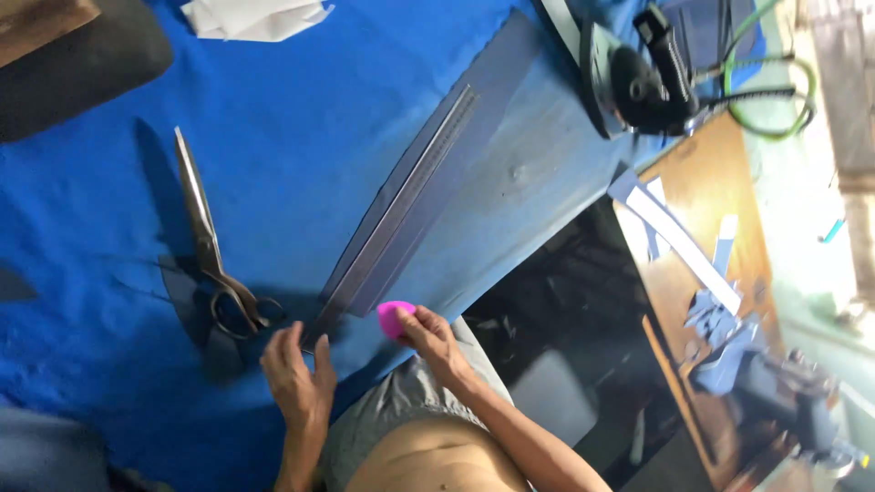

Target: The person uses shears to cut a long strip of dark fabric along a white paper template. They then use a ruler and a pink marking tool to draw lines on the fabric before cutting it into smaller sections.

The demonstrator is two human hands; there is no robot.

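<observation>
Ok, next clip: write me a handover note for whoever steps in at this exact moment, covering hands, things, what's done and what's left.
Left hand: open, fingers spread, resting on the blue cloth at the near end of the long metal ruler, beside the scissors.
Right hand: pinching a pink piece of chalk just right of the ruler's near end.
Ruler lies diagonally over the cloth; scissors lie closed on the cloth, untouched. An iron sits at the far edge of the table.
Done: cloth spread, ruler laid. No chalk line can be made out along the ruler.
Left: probably marking, then cutting.
</observation>
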